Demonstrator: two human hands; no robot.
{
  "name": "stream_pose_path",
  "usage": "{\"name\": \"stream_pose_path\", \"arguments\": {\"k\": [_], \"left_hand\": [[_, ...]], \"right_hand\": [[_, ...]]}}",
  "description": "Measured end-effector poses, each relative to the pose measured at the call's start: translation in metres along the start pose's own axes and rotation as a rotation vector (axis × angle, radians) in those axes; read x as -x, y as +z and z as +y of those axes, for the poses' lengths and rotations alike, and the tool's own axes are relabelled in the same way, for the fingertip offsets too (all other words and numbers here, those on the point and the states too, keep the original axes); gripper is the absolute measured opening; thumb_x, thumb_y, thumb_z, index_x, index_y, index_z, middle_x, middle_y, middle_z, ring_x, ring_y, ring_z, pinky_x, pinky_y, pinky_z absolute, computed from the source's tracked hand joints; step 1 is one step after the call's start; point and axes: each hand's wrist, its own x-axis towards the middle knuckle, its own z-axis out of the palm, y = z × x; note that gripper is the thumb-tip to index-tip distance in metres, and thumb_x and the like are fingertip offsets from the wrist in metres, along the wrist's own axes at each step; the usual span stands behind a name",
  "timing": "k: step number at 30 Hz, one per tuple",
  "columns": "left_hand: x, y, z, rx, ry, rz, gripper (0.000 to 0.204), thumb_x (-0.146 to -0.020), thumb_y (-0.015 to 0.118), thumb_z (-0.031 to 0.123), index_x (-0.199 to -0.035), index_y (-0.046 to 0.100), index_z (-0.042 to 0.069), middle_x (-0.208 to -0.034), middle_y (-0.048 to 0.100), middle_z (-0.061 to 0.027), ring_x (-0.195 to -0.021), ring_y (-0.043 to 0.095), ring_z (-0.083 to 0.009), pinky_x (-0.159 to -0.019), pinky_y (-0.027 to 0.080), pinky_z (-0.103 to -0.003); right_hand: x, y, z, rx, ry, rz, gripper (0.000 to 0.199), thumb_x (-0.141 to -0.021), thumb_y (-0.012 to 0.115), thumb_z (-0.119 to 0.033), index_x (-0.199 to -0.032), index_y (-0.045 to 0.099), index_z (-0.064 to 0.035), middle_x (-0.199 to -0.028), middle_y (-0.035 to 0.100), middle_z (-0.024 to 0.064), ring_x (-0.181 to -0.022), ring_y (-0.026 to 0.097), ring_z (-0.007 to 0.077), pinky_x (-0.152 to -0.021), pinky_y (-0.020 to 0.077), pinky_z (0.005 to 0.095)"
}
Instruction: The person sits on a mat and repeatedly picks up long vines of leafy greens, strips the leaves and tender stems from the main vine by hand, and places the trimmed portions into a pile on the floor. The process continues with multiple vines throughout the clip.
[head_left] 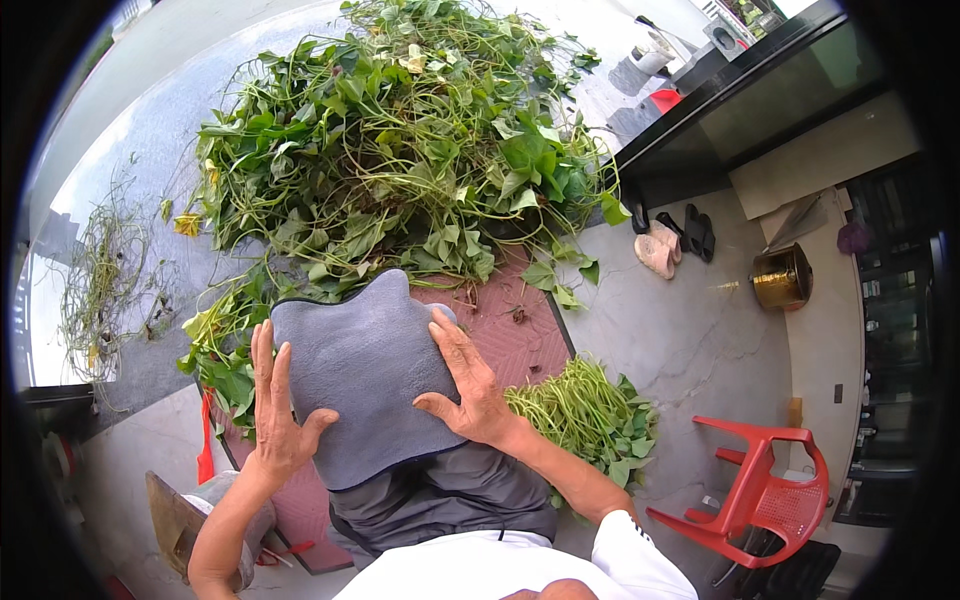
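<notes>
A grey cloth (360,370) lies spread over my lap. My left hand (277,410) rests flat on the cloth's left edge, fingers stretched out. My right hand (467,385) presses on its right edge, fingers apart. Neither hand grips anything. Just beyond the cloth a big heap of green leafy vines (400,150) covers the ground. A smaller bunch of trimmed green stems (585,410) lies to the right of my right forearm.
A reddish mat (515,335) lies under the cloth. A red plastic chair (765,495) stands at the lower right. Slippers (668,243) and a brass pot (782,277) sit by a dark doorway. Stripped stems (100,285) lie far left.
</notes>
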Motion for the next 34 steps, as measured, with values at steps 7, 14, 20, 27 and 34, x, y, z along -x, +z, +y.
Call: {"name": "stream_pose_path", "arguments": {"k": [7,14,20,27,34], "left_hand": [[-0.029,-0.014,-0.023,-0.073,0.119,-0.391,0.091,-0.082,0.077,0.061,-0.156,0.045,0.017,-0.167,0.025,-0.0281,-0.153,0.020,-0.0562,-0.120,0.022,-0.071],[-0.072,0.022,-0.090,0.181,0.146,-0.345,0.074,-0.073,0.080,0.068,-0.127,0.073,0.018,-0.142,0.058,-0.0162,-0.135,0.046,-0.0433,-0.114,0.029,-0.072],[-0.092,0.042,-0.124,0.349,0.010,-0.259,0.068,-0.077,0.078,0.066,-0.124,0.075,0.016,-0.140,0.059,-0.0135,-0.132,0.048,-0.0402,-0.113,0.029,-0.072],[-0.103,0.013,-0.124,0.513,-0.154,-0.276,0.064,-0.085,0.077,0.051,-0.136,0.068,0.012,-0.146,0.052,-0.0192,-0.140,0.041,-0.0451,-0.117,0.027,-0.070],[-0.088,-0.026,-0.085,0.574,-0.244,-0.271,0.069,-0.089,0.074,0.048,-0.145,0.059,0.012,-0.153,0.043,-0.0211,-0.145,0.034,-0.0464,-0.120,0.024,-0.068]], "right_hand": [[-0.022,0.001,0.014,0.076,0.040,-0.068,0.101,-0.089,0.080,-0.047,-0.159,0.031,0.0055,-0.162,0.032,0.0342,-0.147,0.038,0.0521,-0.119,0.0374,0.0549],[-0.056,0.001,0.064,-0.075,0.175,-0.171,0.122,-0.078,0.089,-0.052,-0.161,0.022,0.0056,-0.156,0.030,0.0455,-0.145,0.038,0.0583,-0.117,0.0373,0.0589],[-0.126,-0.001,0.100,-0.086,0.280,-0.388,0.122,-0.077,0.091,-0.046,-0.162,0.019,0.0043,-0.158,0.027,0.0445,-0.145,0.038,0.0584,-0.118,0.0359,0.0575],[-0.163,0.007,0.071,-0.149,0.467,-0.525,0.106,-0.087,0.081,-0.035,-0.160,0.018,0.0096,-0.159,0.030,0.0383,-0.145,0.039,0.0521,-0.121,0.0319,0.0542],[-0.181,-0.010,0.019,-0.146,0.696,-0.735,0.103,-0.089,0.075,-0.032,-0.160,0.016,0.0116,-0.159,0.032,0.0329,-0.146,0.039,0.0445,-0.122,0.0294,0.0510]]}}
